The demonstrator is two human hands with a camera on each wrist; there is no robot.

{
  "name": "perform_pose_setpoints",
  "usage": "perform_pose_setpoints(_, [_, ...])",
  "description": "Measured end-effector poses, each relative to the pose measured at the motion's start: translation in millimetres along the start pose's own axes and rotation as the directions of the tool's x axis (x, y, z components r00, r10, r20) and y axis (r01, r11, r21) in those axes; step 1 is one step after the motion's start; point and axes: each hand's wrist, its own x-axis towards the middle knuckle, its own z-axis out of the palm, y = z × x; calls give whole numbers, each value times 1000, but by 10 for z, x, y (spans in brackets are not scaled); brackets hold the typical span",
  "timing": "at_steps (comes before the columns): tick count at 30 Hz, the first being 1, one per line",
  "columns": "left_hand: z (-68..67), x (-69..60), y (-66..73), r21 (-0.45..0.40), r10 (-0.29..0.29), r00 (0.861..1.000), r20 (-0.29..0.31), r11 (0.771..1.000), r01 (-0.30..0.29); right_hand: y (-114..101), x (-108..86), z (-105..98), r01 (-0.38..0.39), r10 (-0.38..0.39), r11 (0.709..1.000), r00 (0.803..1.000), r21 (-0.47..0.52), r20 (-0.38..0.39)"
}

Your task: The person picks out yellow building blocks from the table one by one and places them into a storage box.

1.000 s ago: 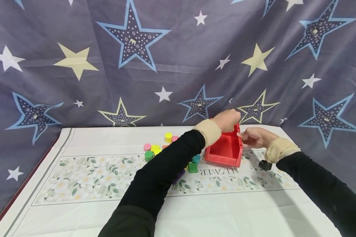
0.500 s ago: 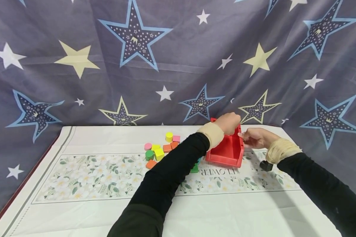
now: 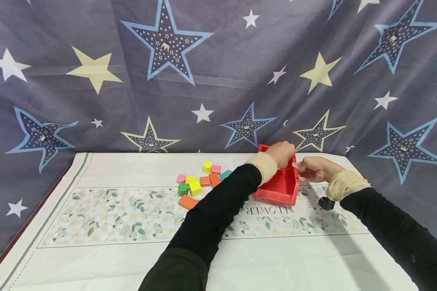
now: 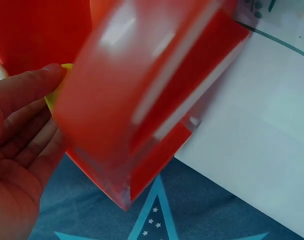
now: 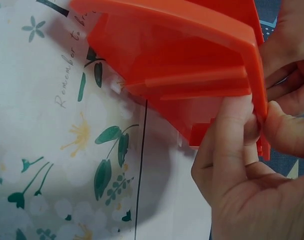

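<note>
A red plastic bin (image 3: 276,190) stands toward the right back of the table, its open front facing me. My left hand (image 3: 282,154) reaches into its back part. In the left wrist view that hand pinches a yellow block (image 4: 53,96) between thumb and fingers; the bin wall hides part of the block. My right hand (image 3: 313,169) grips the bin's right side wall, with the thumb on one face and curled fingers (image 5: 232,135) on the other, as the right wrist view shows.
Left of the bin lie several loose blocks, among them a yellow cylinder (image 3: 207,167), a green cylinder (image 3: 183,189), an orange block (image 3: 187,201) and a teal block (image 3: 225,174). My left sleeve (image 3: 218,214) hides others. A star-print cloth (image 3: 189,101) hangs behind the table.
My left hand has moved slightly right and down in the bin. The sleeve has shifted right, uncovering orange and teal blocks and covering the green one near the bin. The right hand keeps its grip.
</note>
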Motion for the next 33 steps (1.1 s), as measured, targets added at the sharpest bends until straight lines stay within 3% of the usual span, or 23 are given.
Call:
perform_pose_setpoints(15, [80, -20, 98, 36, -57, 998, 19, 998, 56, -5, 2, 4, -23, 23, 1000, 1000, 10, 14])
perform_pose_setpoints(26, [109, -85, 130, 36, -49, 999, 12, 998, 48, -1, -9, -3, -12, 11, 1000, 1000, 19, 11])
perform_pose_setpoints(33, [192, 41, 80, 41, -62, 997, 43, 997, 61, 4, 0, 1, -9, 9, 1000, 1000, 23, 9])
